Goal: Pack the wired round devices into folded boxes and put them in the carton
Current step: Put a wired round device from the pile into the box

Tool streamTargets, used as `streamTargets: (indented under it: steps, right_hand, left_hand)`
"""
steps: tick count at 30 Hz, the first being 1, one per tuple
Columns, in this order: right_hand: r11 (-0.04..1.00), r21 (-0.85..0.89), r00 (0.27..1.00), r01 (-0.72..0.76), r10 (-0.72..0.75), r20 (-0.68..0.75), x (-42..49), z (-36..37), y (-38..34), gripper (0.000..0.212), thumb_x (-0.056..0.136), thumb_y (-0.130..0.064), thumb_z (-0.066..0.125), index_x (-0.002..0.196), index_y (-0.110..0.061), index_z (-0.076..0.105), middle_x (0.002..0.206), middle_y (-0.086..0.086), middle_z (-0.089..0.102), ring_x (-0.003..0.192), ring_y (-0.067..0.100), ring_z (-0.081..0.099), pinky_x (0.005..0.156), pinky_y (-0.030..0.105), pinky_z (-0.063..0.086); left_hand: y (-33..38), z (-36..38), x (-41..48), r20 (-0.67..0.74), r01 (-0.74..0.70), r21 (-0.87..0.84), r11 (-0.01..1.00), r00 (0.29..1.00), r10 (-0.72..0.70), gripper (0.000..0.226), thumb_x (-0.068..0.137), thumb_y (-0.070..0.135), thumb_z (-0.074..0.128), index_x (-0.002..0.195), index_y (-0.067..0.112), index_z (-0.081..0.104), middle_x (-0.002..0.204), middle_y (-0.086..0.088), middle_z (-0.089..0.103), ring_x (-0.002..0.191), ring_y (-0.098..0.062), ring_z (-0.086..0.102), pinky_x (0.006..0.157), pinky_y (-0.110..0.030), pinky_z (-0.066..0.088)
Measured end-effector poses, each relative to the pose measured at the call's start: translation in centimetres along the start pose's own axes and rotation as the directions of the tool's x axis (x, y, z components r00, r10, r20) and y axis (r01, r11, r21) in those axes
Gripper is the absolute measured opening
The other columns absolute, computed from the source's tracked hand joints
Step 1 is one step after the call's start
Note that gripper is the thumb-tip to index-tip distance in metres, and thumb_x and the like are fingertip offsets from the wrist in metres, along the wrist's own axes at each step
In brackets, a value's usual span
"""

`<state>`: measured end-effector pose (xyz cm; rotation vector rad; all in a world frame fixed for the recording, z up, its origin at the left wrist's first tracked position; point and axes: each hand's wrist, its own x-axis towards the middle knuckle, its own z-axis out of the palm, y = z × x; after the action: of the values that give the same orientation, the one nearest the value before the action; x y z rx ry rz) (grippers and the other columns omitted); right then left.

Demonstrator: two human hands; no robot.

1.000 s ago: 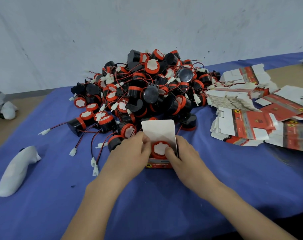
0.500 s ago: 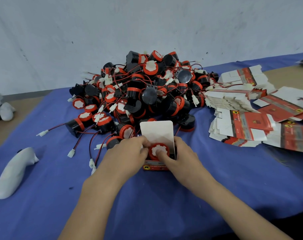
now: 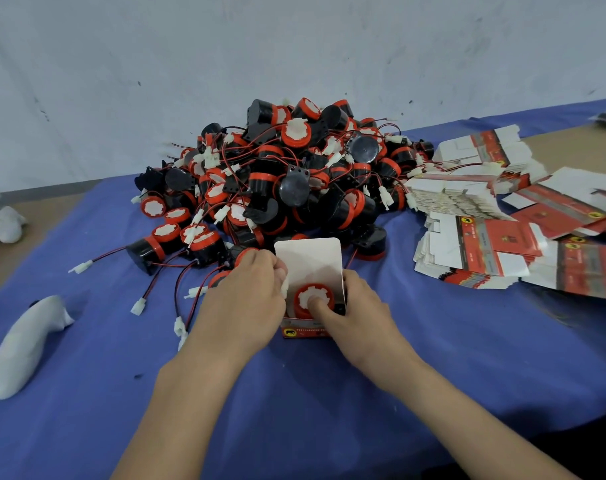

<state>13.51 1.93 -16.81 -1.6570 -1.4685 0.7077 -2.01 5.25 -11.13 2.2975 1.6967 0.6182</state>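
Note:
A small red and white folded box (image 3: 306, 332) stands on the blue cloth in front of me, its white lid flap (image 3: 310, 261) raised. Inside sits a round device (image 3: 312, 299) with a red rim and white face. My left hand (image 3: 241, 306) grips the box's left side. My right hand (image 3: 355, 313) holds the right side while its thumb presses on the device's face. Behind the box rises a big heap of black and red wired devices (image 3: 291, 178). No carton is in view.
Stacks of flat unfolded boxes (image 3: 474, 244) lie at the right. A white glove-like object (image 3: 24, 344) lies at the left on the blue cloth (image 3: 329, 410). Loose wires with white plugs (image 3: 139, 306) trail from the heap. A grey wall stands behind.
The device has sunk deeper into the box under my right thumb. Both hands stay at the box's sides.

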Motion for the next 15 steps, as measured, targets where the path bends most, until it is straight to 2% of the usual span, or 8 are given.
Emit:
streamTargets:
  steps: [3,7,12,15]
  right_hand:
    - [1.0,-0.027,1.0,0.0,0.0,-0.005,-0.1,0.1,0.0,0.027,0.093,-0.051,0.055,0.113,-0.034,0.049,0.107,-0.012,0.058,0.102,0.012,0.053,0.099,0.041,0.045]
    - [0.999,-0.036,1.0,0.003,-0.004,-0.011,-0.2,0.0,-0.1,0.028,0.093,-0.051,0.054,0.115,-0.033,0.05,0.108,-0.012,0.058,0.103,0.012,0.053,0.099,0.041,0.044]
    - [0.999,-0.038,1.0,0.0,-0.001,-0.019,-0.2,0.0,-0.2,0.028,0.093,-0.05,0.054,0.114,-0.032,0.051,0.106,-0.011,0.057,0.102,0.013,0.052,0.098,0.042,0.044]
    - [0.999,-0.033,1.0,0.001,-0.002,-0.027,-0.3,0.1,-0.1,0.03,0.093,-0.05,0.056,0.116,-0.031,0.051,0.108,-0.01,0.057,0.104,0.013,0.053,0.098,0.041,0.045]
  left_hand:
    - [0.5,-0.3,0.7,0.05,-0.017,0.136,0.991,0.999,0.011,0.009,0.101,0.02,0.042,0.1,0.023,0.051,0.11,0.009,0.049,0.101,-0.019,0.052,0.084,-0.046,0.048]
    - [1.1,-0.3,1.4,0.122,-0.031,0.214,0.976,0.993,0.005,0.009,0.097,0.019,0.045,0.096,0.027,0.049,0.105,0.011,0.049,0.096,-0.014,0.046,0.079,-0.04,0.045]
    - [1.1,0.1,1.8,0.151,-0.057,0.252,0.966,0.988,0.019,0.017,0.098,0.022,0.047,0.109,0.027,0.06,0.11,0.008,0.056,0.102,-0.017,0.052,0.084,-0.046,0.052]
    - [0.6,0.5,1.6,0.134,-0.028,0.179,0.984,0.991,0.004,0.025,0.103,0.025,0.043,0.114,0.03,0.065,0.117,0.005,0.057,0.105,-0.018,0.057,0.086,-0.047,0.053]
